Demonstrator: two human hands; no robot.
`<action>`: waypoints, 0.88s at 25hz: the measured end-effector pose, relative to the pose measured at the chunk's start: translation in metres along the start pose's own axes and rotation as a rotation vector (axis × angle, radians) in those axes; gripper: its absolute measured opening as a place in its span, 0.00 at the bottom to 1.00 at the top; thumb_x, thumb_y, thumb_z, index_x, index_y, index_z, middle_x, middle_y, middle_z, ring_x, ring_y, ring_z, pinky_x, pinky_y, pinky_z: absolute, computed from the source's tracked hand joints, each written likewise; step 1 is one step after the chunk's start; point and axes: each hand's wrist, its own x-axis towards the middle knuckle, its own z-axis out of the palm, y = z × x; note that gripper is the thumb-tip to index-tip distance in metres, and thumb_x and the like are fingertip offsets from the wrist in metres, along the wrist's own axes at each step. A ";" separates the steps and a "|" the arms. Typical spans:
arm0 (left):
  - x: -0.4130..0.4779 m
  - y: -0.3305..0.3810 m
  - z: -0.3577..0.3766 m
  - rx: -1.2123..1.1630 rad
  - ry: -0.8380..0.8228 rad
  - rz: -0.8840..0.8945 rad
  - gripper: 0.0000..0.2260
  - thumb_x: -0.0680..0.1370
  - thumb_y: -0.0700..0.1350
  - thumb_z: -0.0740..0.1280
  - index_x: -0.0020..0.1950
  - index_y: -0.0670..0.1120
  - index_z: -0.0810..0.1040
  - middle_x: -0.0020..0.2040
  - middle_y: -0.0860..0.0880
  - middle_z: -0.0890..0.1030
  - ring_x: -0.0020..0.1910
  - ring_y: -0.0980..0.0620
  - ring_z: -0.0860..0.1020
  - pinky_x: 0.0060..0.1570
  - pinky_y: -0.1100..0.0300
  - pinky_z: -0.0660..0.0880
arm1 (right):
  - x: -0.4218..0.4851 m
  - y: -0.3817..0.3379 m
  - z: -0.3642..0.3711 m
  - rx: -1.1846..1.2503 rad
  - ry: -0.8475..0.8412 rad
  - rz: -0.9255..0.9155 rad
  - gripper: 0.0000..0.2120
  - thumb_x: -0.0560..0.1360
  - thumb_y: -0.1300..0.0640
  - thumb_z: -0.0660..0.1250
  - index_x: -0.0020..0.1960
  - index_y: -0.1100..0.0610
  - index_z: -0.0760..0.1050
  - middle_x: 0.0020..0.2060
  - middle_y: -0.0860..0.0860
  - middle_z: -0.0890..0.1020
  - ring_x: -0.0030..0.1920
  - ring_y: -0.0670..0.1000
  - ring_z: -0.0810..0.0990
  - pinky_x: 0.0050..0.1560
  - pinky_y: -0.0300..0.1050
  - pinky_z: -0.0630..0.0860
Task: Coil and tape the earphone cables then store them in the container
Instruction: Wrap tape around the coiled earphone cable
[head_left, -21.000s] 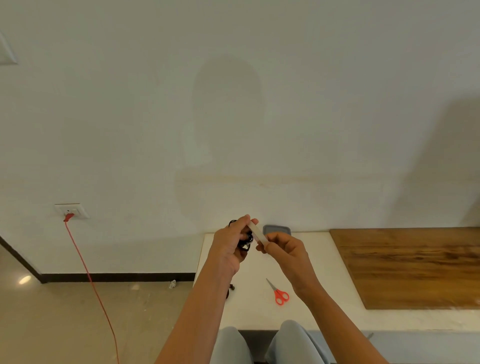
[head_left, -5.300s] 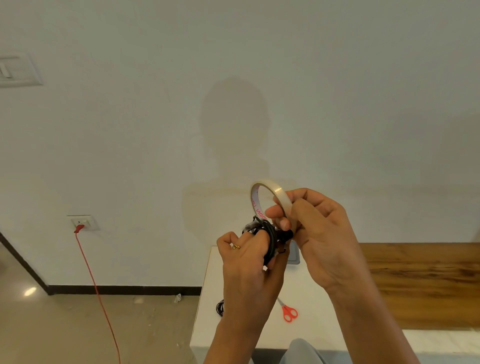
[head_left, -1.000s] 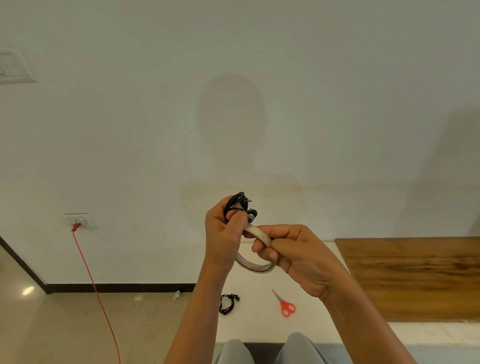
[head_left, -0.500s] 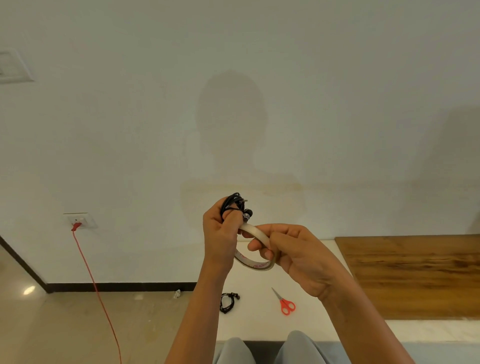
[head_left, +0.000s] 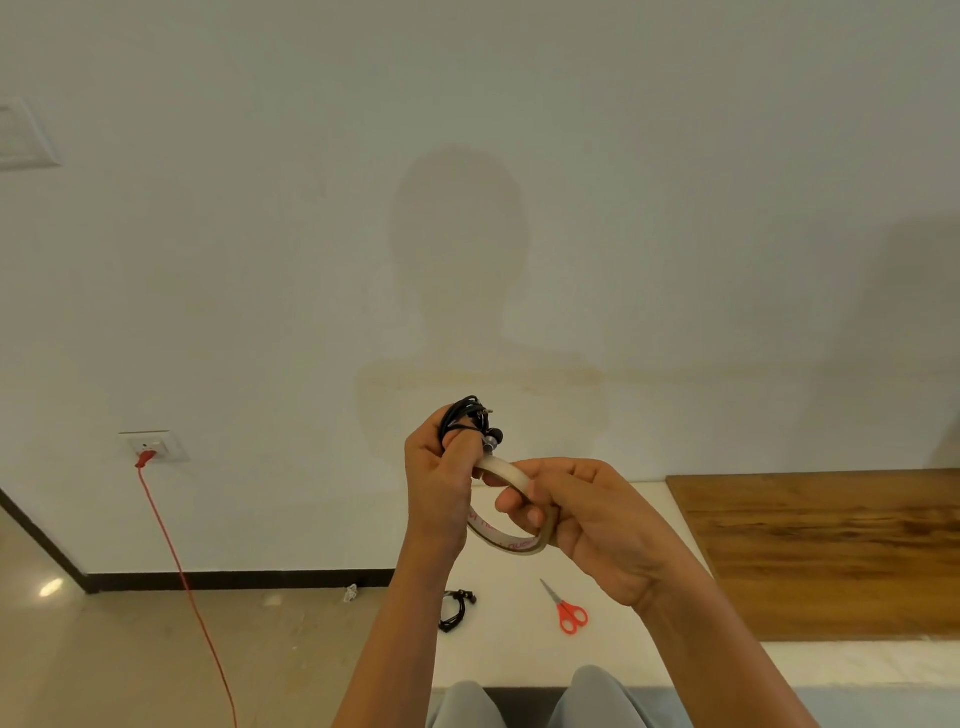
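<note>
Black earphones (head_left: 466, 415) touching tape roll (head_left: 511, 544), midair

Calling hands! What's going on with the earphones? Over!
Left hand grips coiled earphone cable. Right hand holds tape roll beside it. Scissors, second coil lie on table, clear.

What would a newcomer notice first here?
The two raised hands at centre: the left hand grips a coiled black earphone cable while the right hand holds a tape roll beside it. Below, red scissors and another black cable bundle lie on the white table; a red cord hangs from a wall socket at left.
</note>
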 end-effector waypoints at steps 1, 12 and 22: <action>0.000 -0.001 0.000 0.002 -0.001 -0.002 0.09 0.67 0.36 0.59 0.35 0.28 0.67 0.34 0.40 0.69 0.30 0.55 0.72 0.29 0.67 0.69 | 0.001 0.000 0.000 -0.007 0.012 -0.007 0.14 0.79 0.65 0.57 0.50 0.63 0.82 0.36 0.56 0.83 0.32 0.45 0.75 0.40 0.36 0.77; 0.002 -0.001 -0.001 0.038 -0.013 -0.008 0.10 0.68 0.36 0.59 0.34 0.28 0.66 0.32 0.32 0.67 0.29 0.55 0.71 0.30 0.67 0.69 | 0.003 0.002 -0.002 0.098 -0.059 0.044 0.21 0.78 0.68 0.53 0.44 0.60 0.85 0.39 0.59 0.84 0.32 0.47 0.75 0.48 0.42 0.77; 0.002 -0.001 -0.001 0.067 -0.014 -0.027 0.10 0.68 0.37 0.59 0.35 0.28 0.67 0.35 0.40 0.69 0.30 0.55 0.72 0.32 0.70 0.69 | 0.003 0.008 -0.012 0.045 -0.051 -0.032 0.21 0.78 0.72 0.52 0.49 0.60 0.83 0.43 0.60 0.85 0.39 0.52 0.83 0.48 0.42 0.81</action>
